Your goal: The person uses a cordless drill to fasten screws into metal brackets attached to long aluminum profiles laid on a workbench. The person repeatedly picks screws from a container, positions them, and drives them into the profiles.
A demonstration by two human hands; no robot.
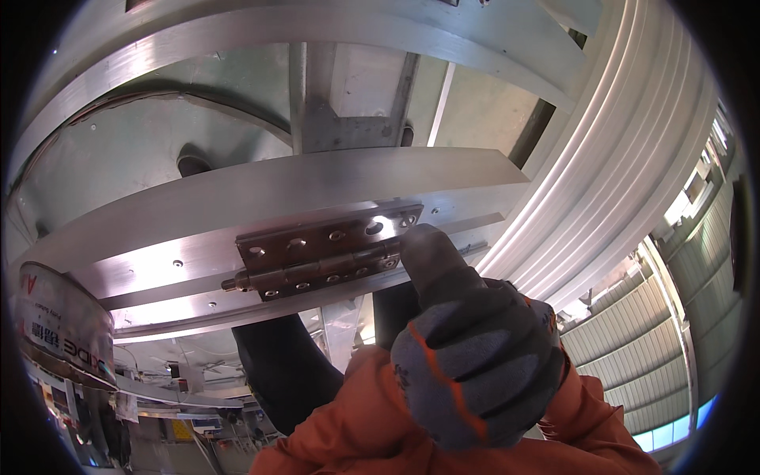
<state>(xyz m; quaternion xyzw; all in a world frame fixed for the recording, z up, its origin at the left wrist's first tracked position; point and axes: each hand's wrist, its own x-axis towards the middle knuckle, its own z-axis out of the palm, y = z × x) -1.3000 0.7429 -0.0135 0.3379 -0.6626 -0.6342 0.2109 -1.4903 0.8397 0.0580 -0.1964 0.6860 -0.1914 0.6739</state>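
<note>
My left hand point(479, 364), in a grey glove with an orange stripe, is closed with its thumb pointing up and away. The thumb tip overlaps the right end of a metal hinge point(317, 253); whether it touches cannot be told. Whatever the curled fingers hold is hidden. Behind them, only a strip of my right hand point(545, 313) shows, at the end of the right sleeve, its fingers out of sight. The hinge lies lengthwise along a silver metal bar point(146, 269), several screw holes in its leaves and a pin end sticking out at the left.
A round printed tin point(63, 317) stands at the bar's left end. A ribbed silver metal profile point(602, 158) curves along the right. Another metal bar point(340, 28) crosses the far side. Below the bar are my dark-trousered legs point(277, 368) and a cluttered workshop floor.
</note>
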